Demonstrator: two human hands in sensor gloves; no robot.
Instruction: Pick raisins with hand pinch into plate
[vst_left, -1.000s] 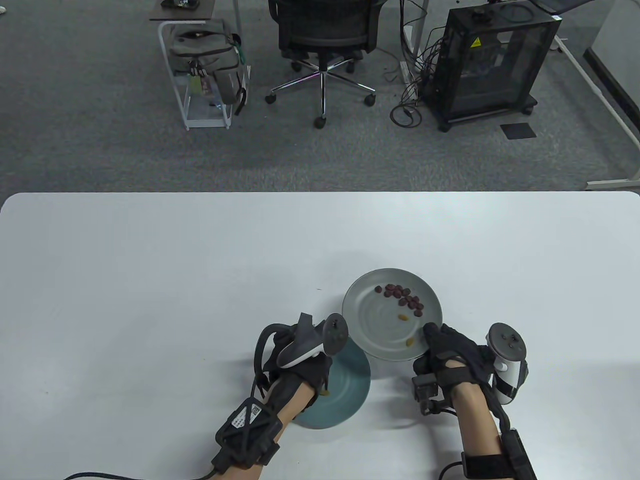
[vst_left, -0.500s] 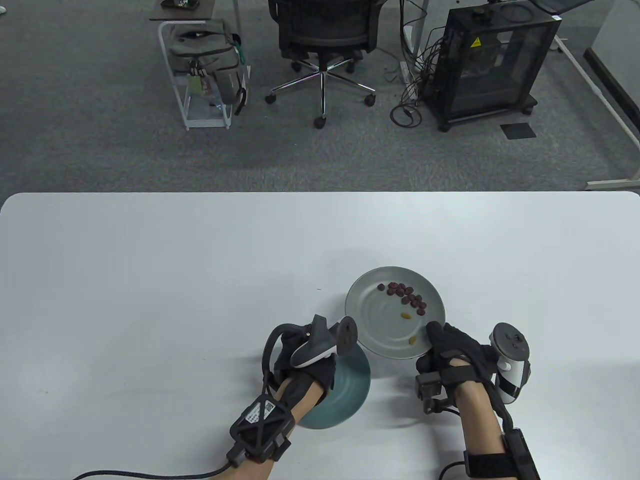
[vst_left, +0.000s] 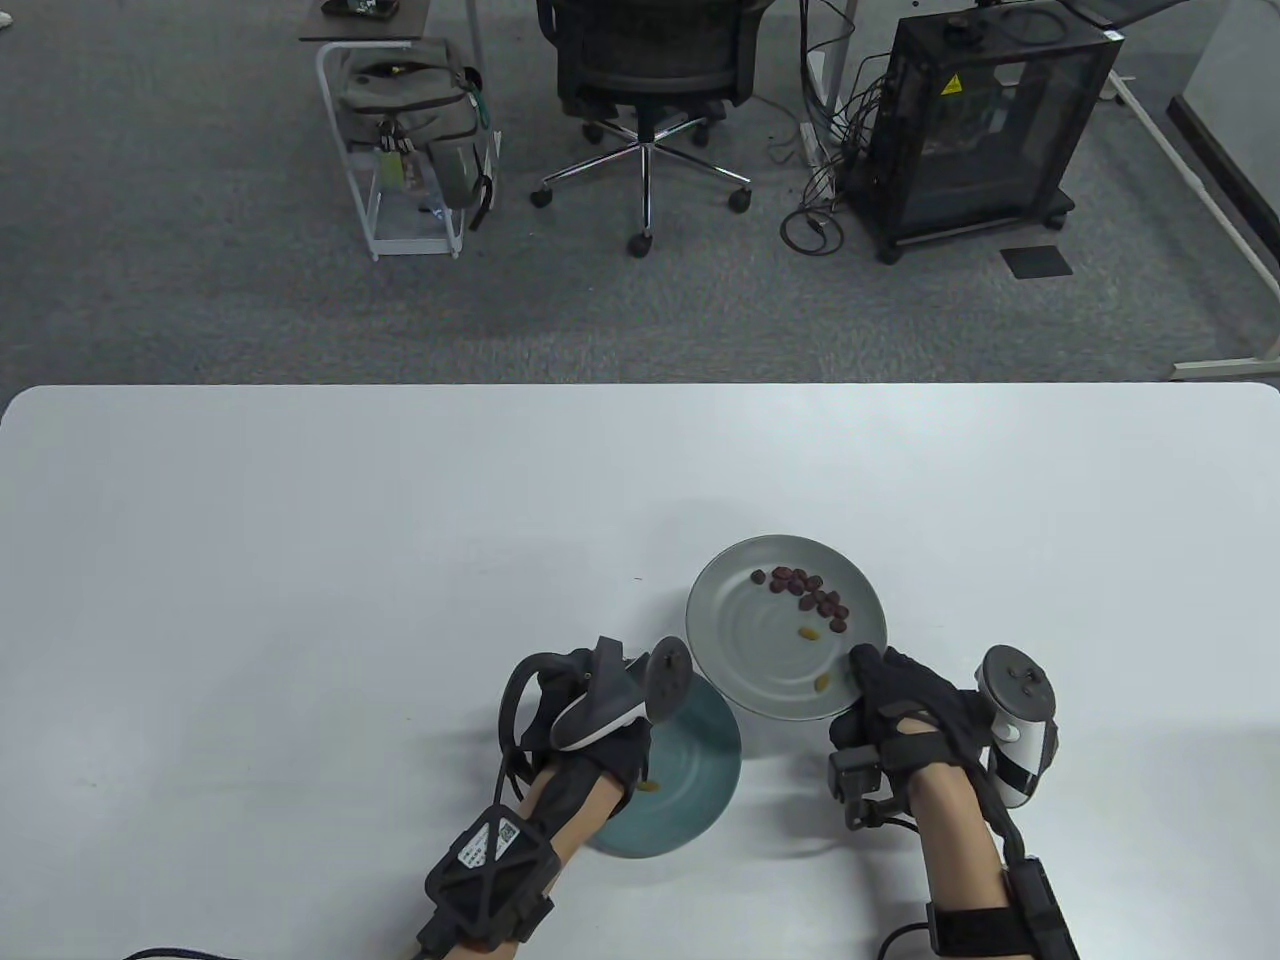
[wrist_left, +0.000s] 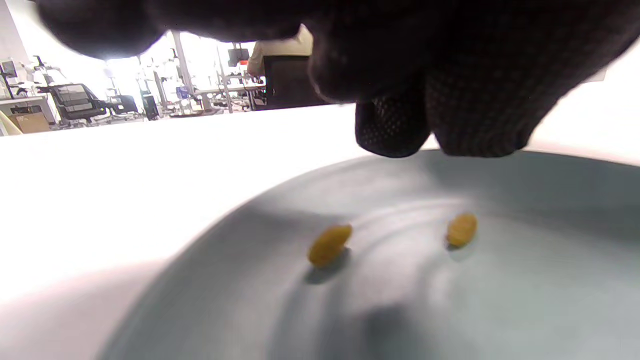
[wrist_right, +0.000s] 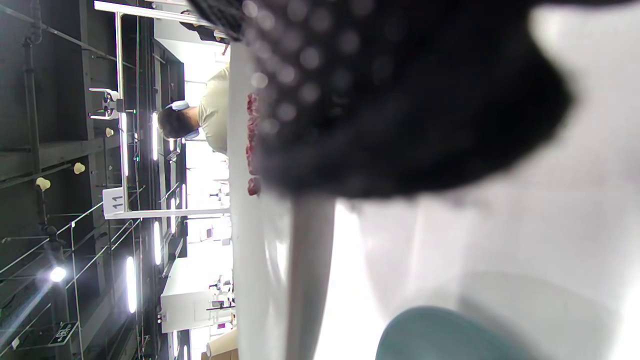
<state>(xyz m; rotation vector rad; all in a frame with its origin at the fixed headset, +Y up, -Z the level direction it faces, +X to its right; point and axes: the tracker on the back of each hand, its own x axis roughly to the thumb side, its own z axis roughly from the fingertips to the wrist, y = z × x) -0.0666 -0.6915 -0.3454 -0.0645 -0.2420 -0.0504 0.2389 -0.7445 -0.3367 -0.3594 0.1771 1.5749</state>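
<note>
A light grey plate (vst_left: 740, 640) carries a cluster of dark red raisins (vst_left: 805, 593) and two yellow raisins (vst_left: 806, 632). My right hand (vst_left: 866, 682) grips its near right rim and holds it raised off the table. A teal plate (vst_left: 700, 790) lies on the table beside it. My left hand (vst_left: 640, 758) hovers over the teal plate. In the left wrist view two yellow raisins (wrist_left: 330, 244) lie on the teal plate (wrist_left: 525, 300); my fingertips (wrist_left: 392, 132) are pressed together above them, with nothing showing between them.
The white table (vst_left: 300, 560) stretches wide to the left and back. The grey plate's near edge overhangs the teal plate's far rim. Beyond the table's far edge are an office chair (vst_left: 650, 70) and a black cabinet (vst_left: 985, 120).
My left hand swung right toward the grey plate half a second ago and has come back left over the teal plate. The grey plate shifted only slightly in my right hand.
</note>
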